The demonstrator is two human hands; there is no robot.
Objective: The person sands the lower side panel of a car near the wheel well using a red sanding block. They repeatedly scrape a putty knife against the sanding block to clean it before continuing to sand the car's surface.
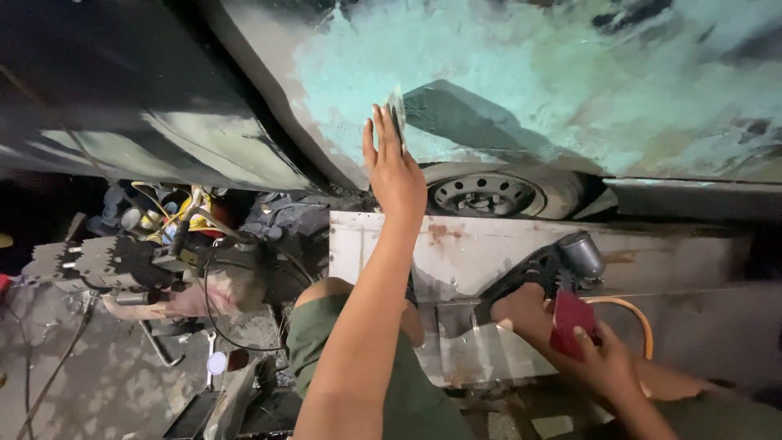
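Head cam: my left hand is flat, pressing a sanding sheet on the teal-primed car body panel above the wheel, right hand gripping a dark red block; more rubbing next, I reckon.

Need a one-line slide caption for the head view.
Left hand presses a sanding pad on a car panel patched with teal filler; right hand holds a red block.

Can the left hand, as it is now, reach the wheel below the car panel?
Probably yes. The left hand lies flat against the turquoise-smeared car panel, just above the wheel. Nothing visible stands between them; the right hand holds a red object lower down.
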